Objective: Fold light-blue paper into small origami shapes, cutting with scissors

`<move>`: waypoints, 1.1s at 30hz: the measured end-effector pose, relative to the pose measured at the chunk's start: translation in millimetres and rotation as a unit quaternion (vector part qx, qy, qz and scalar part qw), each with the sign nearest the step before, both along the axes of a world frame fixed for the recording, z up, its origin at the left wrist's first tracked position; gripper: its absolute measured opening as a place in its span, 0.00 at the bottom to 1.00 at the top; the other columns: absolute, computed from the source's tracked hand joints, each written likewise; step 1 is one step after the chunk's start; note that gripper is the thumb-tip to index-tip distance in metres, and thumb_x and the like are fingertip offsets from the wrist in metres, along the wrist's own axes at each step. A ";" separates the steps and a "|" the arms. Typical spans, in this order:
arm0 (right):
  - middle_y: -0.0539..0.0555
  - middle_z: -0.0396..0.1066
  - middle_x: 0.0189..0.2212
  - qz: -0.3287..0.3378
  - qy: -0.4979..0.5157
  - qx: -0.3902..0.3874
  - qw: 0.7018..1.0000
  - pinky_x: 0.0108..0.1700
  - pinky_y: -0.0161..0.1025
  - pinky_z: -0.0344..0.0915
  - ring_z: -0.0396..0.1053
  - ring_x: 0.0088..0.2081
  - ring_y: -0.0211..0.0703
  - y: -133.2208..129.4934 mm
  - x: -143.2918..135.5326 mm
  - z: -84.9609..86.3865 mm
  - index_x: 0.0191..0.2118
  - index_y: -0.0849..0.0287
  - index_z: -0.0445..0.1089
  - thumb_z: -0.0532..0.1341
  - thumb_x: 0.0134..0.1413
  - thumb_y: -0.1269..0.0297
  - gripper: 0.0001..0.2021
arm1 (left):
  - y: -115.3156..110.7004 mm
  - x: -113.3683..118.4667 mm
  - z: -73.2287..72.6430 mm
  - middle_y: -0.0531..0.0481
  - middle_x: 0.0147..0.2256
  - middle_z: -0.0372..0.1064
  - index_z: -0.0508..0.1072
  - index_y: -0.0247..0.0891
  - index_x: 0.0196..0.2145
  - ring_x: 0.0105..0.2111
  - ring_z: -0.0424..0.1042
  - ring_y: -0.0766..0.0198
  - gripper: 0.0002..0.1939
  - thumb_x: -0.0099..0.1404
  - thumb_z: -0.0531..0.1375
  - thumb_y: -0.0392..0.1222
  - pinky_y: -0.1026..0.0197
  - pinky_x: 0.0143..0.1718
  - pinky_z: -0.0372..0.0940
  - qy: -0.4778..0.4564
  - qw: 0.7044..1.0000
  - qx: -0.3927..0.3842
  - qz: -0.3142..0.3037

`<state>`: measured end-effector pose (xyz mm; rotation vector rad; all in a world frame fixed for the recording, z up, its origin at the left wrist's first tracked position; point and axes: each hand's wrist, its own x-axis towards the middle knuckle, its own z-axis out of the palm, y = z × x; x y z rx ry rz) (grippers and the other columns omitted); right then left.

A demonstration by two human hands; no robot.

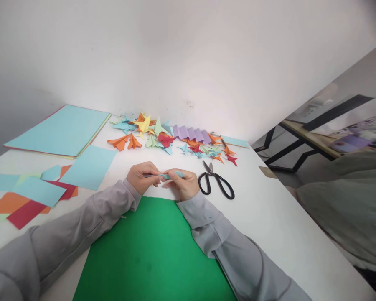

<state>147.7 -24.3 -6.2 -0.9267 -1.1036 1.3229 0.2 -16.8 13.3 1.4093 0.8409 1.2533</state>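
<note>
A small folded piece of light blue paper (166,176) is held between both hands above the white table. My left hand (143,177) pinches its left end between thumb and fingers. The right end sits in the grip of my right hand (184,184), thumb on top. Both hands are just beyond the far edge of a green sheet (150,251). Black-handled scissors (218,179) lie beside my right hand with their blades slightly apart.
Folded colored paper shapes (146,124) and a pleated purple strip (192,134) lie along the wall. Large sheets (62,130) are stacked at the back left, loose colored pieces (39,190) nearer. A person (347,205) is at the right.
</note>
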 end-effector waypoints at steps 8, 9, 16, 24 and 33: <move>0.49 0.69 0.16 -0.001 -0.075 0.026 0.997 0.17 0.33 0.61 0.63 0.16 0.34 -2.3 -1.4 6.5 0.21 0.60 0.73 0.68 0.33 0.63 0.06 | 2.3 -2.4 -3.6 0.52 0.17 0.64 0.71 0.33 0.17 0.14 0.66 0.68 0.12 0.44 0.65 0.45 0.64 0.15 0.64 0.008 0.998 -0.050 -0.047; 0.49 0.68 0.15 0.002 -0.075 0.028 0.997 0.17 0.33 0.60 0.62 0.15 0.34 -2.5 -1.2 7.3 0.20 0.60 0.73 0.68 0.33 0.63 0.06 | 2.4 -2.4 -4.0 0.52 0.16 0.64 0.71 0.33 0.17 0.14 0.66 0.68 0.12 0.44 0.65 0.45 0.64 0.15 0.64 0.005 0.997 -0.057 -0.053; 0.49 0.68 0.13 0.018 -0.064 0.018 0.998 0.17 0.33 0.59 0.62 0.15 0.34 -3.6 0.7 7.5 0.18 0.61 0.71 0.67 0.34 0.62 0.08 | 0.0 -2.1 -1.3 0.51 0.18 0.64 0.70 0.32 0.18 0.15 0.67 0.65 0.14 0.45 0.64 0.47 0.63 0.13 0.65 0.005 0.994 -0.076 -0.081; 0.50 0.69 0.14 0.016 -0.073 -0.010 0.997 0.17 0.33 0.61 0.63 0.14 0.35 -1.0 -0.5 2.2 0.16 0.63 0.69 0.68 0.31 0.63 0.09 | 3.2 -3.5 -6.8 0.52 0.17 0.62 0.69 0.31 0.20 0.15 0.68 0.66 0.15 0.48 0.62 0.48 0.64 0.13 0.66 0.004 0.992 -0.115 -0.058; 0.47 0.70 0.17 -0.030 -0.042 -0.011 0.999 0.17 0.34 0.64 0.65 0.16 0.36 0.4 0.2 -0.2 0.44 0.61 0.68 0.68 0.32 0.63 0.26 | 6.2 -0.3 -9.1 0.51 0.27 0.63 0.75 0.32 0.29 0.22 0.68 0.68 0.13 0.43 0.66 0.38 0.64 0.17 0.70 -0.016 0.999 -0.034 -0.021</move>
